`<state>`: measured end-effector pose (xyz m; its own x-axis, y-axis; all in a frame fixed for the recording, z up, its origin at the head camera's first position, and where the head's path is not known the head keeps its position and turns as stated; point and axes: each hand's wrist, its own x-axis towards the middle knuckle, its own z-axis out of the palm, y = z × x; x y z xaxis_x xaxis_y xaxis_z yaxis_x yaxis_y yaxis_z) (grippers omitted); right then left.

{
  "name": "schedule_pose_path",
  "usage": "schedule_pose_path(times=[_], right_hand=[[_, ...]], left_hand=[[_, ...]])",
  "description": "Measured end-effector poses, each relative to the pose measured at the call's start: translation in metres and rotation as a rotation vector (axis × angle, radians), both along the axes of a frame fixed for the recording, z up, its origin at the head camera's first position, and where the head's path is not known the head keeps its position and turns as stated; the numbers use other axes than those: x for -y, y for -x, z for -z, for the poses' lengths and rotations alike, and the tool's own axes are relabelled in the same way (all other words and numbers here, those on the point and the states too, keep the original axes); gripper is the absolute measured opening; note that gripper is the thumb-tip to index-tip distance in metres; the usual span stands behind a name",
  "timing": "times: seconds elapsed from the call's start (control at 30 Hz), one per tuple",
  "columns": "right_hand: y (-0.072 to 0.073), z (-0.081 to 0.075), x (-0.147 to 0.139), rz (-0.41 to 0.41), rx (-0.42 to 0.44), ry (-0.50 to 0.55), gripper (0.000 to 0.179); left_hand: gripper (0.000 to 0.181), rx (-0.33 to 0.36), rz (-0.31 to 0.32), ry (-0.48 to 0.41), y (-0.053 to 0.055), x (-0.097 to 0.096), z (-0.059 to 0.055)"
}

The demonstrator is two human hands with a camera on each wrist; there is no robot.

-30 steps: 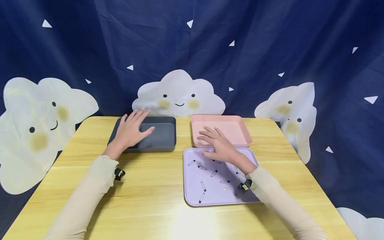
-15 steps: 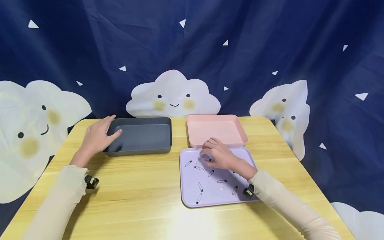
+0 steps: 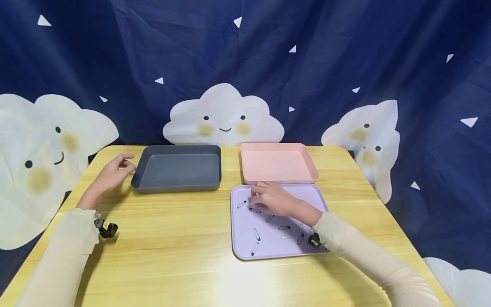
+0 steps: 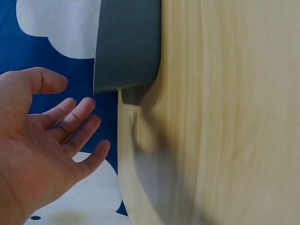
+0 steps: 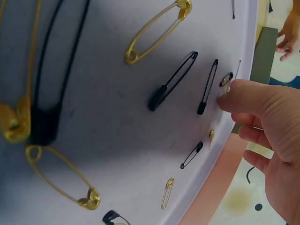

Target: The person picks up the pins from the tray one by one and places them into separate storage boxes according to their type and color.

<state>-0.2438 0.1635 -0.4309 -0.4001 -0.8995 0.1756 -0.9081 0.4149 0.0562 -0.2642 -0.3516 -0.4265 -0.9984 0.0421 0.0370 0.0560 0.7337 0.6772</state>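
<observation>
My right hand (image 3: 273,199) reaches down over the purple tray (image 3: 239,249), fingers bent. Several safety pins lie scattered there, some black and some gold. In the right wrist view the thumb (image 5: 248,96) covers the index fingertip, right beside a small safety pin (image 5: 226,78). I cannot tell whether a pin is pinched there. A black safety pin (image 3: 255,210) lies just under the hand in the head view. My left hand (image 3: 112,172) hovers by the left side of the dark grey tray (image 3: 176,188), fingers loosely bent and holding nothing.
A pink tray (image 3: 280,178) stands behind the purple one, to the right of the grey tray. All three trays are on a wooden table (image 3: 172,247). A dark blue curtain (image 3: 199,47) with white clouds hangs behind the table's far edge.
My left hand has moved from over the grey tray out past its left side. My right hand has come down from above the tray's far edge toward the pins, its fingers bending.
</observation>
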Motion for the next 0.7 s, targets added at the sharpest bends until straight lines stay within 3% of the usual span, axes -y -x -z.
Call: schedule_pose_path(times=[0.17,0.4,0.57,0.7], right_hand=[[0.002,0.003,0.004,-0.003,0.013,-0.036,0.021],[0.009,0.004,0.004,-0.011,-0.012,-0.063,0.011],[0.01,-0.001,0.001,0.004,0.007,-0.084,0.016],[0.01,-0.004,-0.001,0.048,0.031,-0.124,0.017]], left_hand=[[0.053,0.047,0.026,-0.065,0.002,0.006,0.002],[0.052,0.174,0.064,-0.15,0.006,0.014,0.005],[0.056,0.194,0.069,-0.243,0.01,0.017,0.01],[0.057,0.205,0.068,-0.267,0.012,0.018,0.011]])
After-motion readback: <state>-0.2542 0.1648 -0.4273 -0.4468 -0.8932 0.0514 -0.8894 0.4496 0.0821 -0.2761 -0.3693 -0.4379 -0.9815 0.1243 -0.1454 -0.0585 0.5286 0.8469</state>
